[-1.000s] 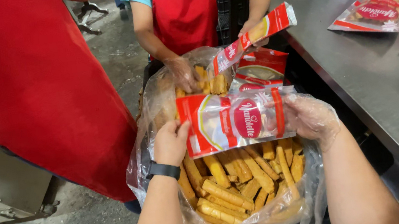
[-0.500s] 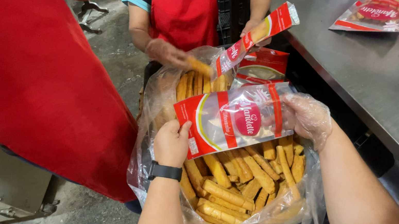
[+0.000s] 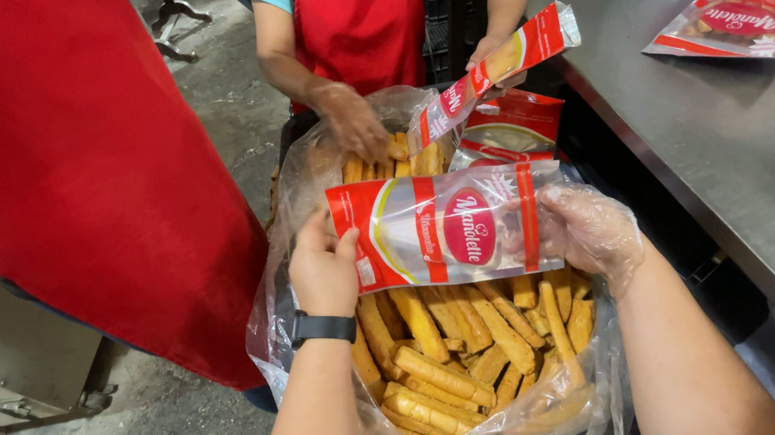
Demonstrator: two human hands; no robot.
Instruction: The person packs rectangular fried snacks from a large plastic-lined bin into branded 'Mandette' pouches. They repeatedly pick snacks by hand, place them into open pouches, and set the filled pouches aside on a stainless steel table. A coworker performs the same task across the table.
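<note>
Both hands grasp one empty red-and-clear packet (image 3: 445,228), stretched flat and level between them. Left hand (image 3: 323,275), bare with a black wrist band (image 3: 322,328), pinches the packet's edge at 9 o'clock; right hand (image 3: 589,229), in a thin clear glove, grips the edge at 3 o'clock. The packet hangs directly above a large clear bag (image 3: 577,413) filled with golden pastry sticks (image 3: 448,360), which lie at 6 o'clock from it.

At 12 o'clock, a co-worker in a red apron (image 3: 358,9) faces the bag. One co-worker hand (image 3: 352,119) reaches into the sticks; the other (image 3: 496,56) holds a second packet (image 3: 493,71), tilted. More packets lie on the steel table (image 3: 733,159) at 2 o'clock. A second red apron (image 3: 88,169) stands at 9 o'clock.
</note>
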